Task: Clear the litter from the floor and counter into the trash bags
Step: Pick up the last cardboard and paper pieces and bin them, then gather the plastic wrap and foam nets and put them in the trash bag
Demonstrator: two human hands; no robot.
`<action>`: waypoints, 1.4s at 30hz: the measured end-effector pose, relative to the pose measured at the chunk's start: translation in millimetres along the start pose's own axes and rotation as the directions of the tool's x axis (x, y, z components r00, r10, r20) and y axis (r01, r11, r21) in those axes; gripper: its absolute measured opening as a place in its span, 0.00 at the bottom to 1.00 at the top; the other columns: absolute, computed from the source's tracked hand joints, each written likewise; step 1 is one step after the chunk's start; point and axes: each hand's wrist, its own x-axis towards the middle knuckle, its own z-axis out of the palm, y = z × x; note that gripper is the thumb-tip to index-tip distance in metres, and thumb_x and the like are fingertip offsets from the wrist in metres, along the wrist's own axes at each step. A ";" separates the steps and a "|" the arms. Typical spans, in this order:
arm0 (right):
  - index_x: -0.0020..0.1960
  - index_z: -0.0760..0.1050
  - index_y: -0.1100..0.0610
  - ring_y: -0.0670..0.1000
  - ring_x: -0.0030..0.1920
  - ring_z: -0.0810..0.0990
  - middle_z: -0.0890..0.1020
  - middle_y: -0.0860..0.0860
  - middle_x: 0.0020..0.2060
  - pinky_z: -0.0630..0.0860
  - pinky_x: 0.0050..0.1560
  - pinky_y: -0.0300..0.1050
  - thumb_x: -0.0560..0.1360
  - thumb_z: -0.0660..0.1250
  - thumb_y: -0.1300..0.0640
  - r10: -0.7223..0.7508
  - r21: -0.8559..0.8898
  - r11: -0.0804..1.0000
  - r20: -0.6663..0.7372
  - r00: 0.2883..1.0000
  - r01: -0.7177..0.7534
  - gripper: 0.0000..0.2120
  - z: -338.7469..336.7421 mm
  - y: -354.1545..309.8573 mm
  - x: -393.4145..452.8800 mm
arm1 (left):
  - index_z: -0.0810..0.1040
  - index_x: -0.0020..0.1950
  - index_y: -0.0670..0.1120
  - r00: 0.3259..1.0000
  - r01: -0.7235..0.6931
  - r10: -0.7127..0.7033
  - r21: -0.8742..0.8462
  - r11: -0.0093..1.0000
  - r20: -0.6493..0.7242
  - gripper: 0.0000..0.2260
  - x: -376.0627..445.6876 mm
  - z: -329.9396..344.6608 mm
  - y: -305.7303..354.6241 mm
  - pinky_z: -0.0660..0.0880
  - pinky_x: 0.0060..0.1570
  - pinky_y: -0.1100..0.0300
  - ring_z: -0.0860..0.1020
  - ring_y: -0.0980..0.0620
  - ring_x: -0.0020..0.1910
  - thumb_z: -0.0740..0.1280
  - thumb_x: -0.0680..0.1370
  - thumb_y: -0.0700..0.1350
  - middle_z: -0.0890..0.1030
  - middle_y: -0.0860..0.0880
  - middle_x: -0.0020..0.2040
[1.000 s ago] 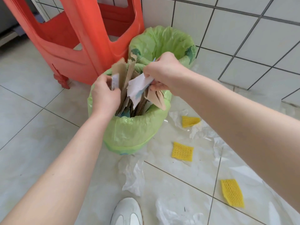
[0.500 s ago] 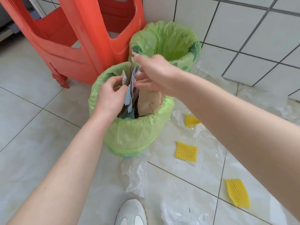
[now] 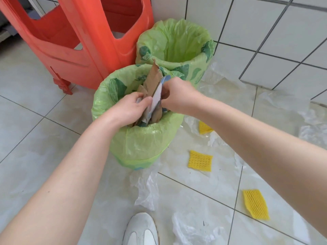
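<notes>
I see my left hand (image 3: 130, 107) and right hand (image 3: 177, 96) both curled around a sheaf of torn cardboard and paper scraps (image 3: 154, 96), held upright inside the near green trash bag (image 3: 141, 144). The second lined bin (image 3: 175, 43) stands just behind it. Yellow foam nets (image 3: 200, 160) and clear plastic film (image 3: 147, 190) lie on the tiled floor (image 3: 35, 138) beside a red stool (image 3: 85, 41).

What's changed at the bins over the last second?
Both hands have pushed the cardboard scraps deeper into the near bin; the right hand dropped lower, the left hand still grips the pieces. The far bin, yellow foam nets and plastic wrap lie as before.
</notes>
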 end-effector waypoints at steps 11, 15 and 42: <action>0.55 0.81 0.54 0.49 0.51 0.81 0.84 0.50 0.48 0.78 0.54 0.43 0.73 0.64 0.61 0.041 0.107 0.994 -0.013 0.999 -0.039 0.12 -23.9 75.2 -66.9 | 0.80 0.54 0.50 0.845 -0.109 0.092 -0.001 0.994 -0.526 0.12 -42.0 4.0 19.2 0.71 0.38 0.60 0.77 0.50 0.39 0.61 0.75 0.42 0.80 0.53 0.48; 0.53 0.80 0.53 0.49 0.49 0.81 0.84 0.48 0.47 0.77 0.55 0.44 0.73 0.65 0.59 0.097 0.104 0.989 0.051 0.994 -0.102 0.11 -8.6 104.5 -107.6 | 0.77 0.50 0.46 0.696 -0.343 0.279 0.035 0.939 -0.662 0.10 -71.7 29.8 10.6 0.73 0.48 0.54 0.75 0.49 0.46 0.61 0.71 0.38 0.78 0.52 0.47; 0.75 0.54 0.46 0.59 0.63 0.72 0.66 0.54 0.69 0.80 0.52 0.50 0.59 0.76 0.38 -0.097 -0.304 0.917 0.456 0.885 0.257 0.52 174.9 212.5 -379.8 | 0.75 0.60 0.48 0.369 -0.907 0.387 0.237 0.348 0.845 0.16 -217.0 240.0 -73.0 0.66 0.49 0.55 0.68 0.46 0.57 0.64 0.73 0.39 0.75 0.49 0.54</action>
